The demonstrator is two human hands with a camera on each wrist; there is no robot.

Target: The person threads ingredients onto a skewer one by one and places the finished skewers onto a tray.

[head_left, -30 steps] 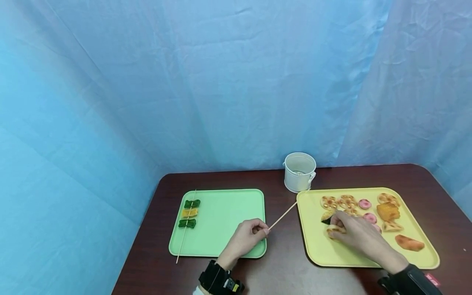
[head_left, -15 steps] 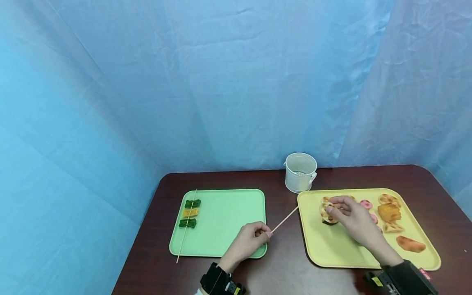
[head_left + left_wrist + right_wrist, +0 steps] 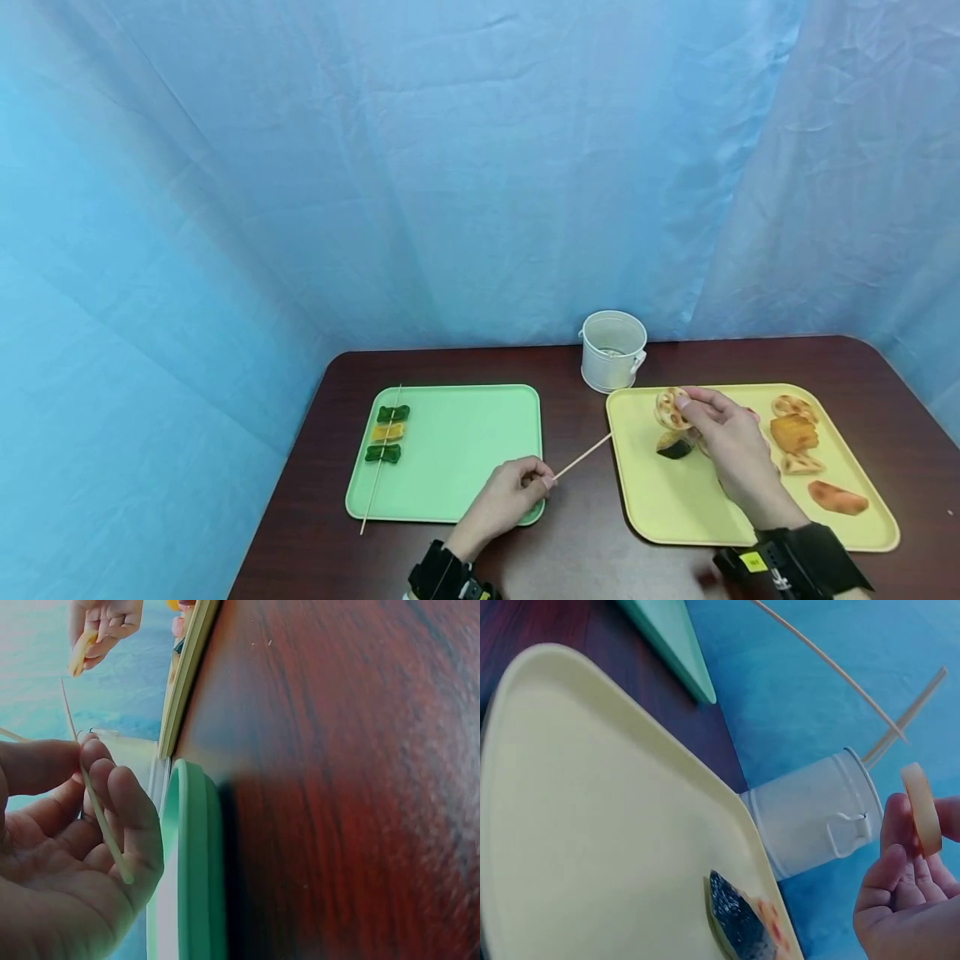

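Here's the left hand (image 3: 506,500), thumb and fingertip pinching a thin stick (image 3: 582,456), the other fingers loosely curled, and that stick points to two o'clock! And the right hand (image 3: 731,446), thumb and fingertips barely parted, grips the edge of a round slice (image 3: 670,409) over the ten o'clock corner of the yellow tray (image 3: 697,521). Both wrist views show it: stick tip near the round slice, but apart! A dark-skinned wedge (image 3: 677,447) sits at six o'clock from the slice, a brown piece (image 3: 837,498) at the tray's four. Just beyond that ten o'clock corner stands a white bucket (image 3: 609,371). Over on the green tray (image 3: 465,442), at nine o'clock, a second stick (image 3: 372,492) carries a yellow piece (image 3: 387,432) between two green pieces (image 3: 383,453)
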